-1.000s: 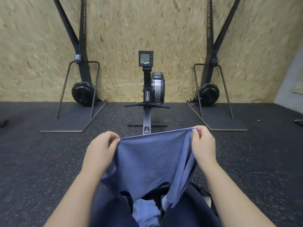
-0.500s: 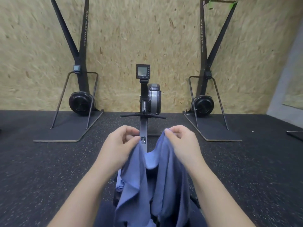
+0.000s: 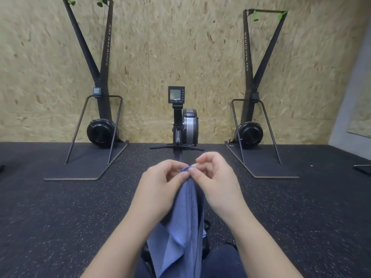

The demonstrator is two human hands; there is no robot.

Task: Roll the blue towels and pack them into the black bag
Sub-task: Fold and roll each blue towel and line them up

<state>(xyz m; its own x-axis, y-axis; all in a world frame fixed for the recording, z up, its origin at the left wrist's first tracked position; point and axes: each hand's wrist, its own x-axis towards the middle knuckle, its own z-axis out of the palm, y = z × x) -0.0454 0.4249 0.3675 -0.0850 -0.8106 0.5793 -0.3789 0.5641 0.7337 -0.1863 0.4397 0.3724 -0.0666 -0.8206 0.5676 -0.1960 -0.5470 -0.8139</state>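
Fingertips of both hands pinch the top corners of one blue towel point(image 3: 185, 217), thumb against forefinger, with the other fingers loosely curled. The left hand point(image 3: 160, 183) and right hand point(image 3: 216, 181) meet at the middle of the view, their pinching tips touching, so the towel hangs folded in half lengthwise between the forearms and down toward the lap. Its stitched hem shows low on the left fold.

The black bag point(image 3: 206, 225) shows only as dark slivers behind the hanging cloth, near the person's knees; what it holds cannot be told, since the towel covers it.

A second ago the hands were held wide apart with the towel stretched flat between them, and pale blue cloth was visible below it. Half a second ago they had come closer, the towel sagging in a loop. Now the corners are brought together.

Beyond, a rowing machine point(image 3: 185, 125) stands on the dark rubber floor point(image 3: 60, 217), between two ski machines.
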